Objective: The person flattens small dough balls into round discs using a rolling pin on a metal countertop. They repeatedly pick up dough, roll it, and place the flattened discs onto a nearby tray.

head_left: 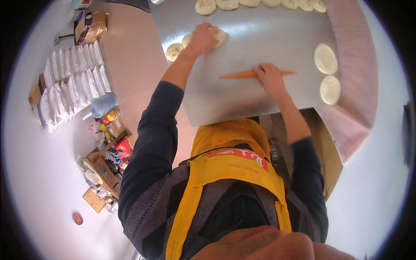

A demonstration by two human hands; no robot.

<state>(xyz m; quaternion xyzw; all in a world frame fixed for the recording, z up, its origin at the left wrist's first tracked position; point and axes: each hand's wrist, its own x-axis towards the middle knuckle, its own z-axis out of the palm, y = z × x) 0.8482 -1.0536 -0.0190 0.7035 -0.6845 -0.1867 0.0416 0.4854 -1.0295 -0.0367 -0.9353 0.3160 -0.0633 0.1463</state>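
My left hand [204, 39] is at the left part of the metal worktop [208, 97], its fingers curled over a pale dough round [221, 38] that it partly covers. Just left of that hand lie a coiled-looking dough round [174, 52] and another dough round [187, 41], partly hidden by the hand. My right hand [271, 79] grips the middle of a tapered wooden rolling pin [239, 75], which lies crosswise near the front of the worktop. At the right edge are two flattened dough discs [325, 58] [330, 90].
Several dough rounds [227, 3] line the worktop's far side, some with a seed-like topping. A pinkish tiled ledge [352, 65] borders the right. On the floor at left stand white packed bags [74, 84], a blue-tinted water jug [104, 104] and a cluttered wooden cabinet [105, 172].
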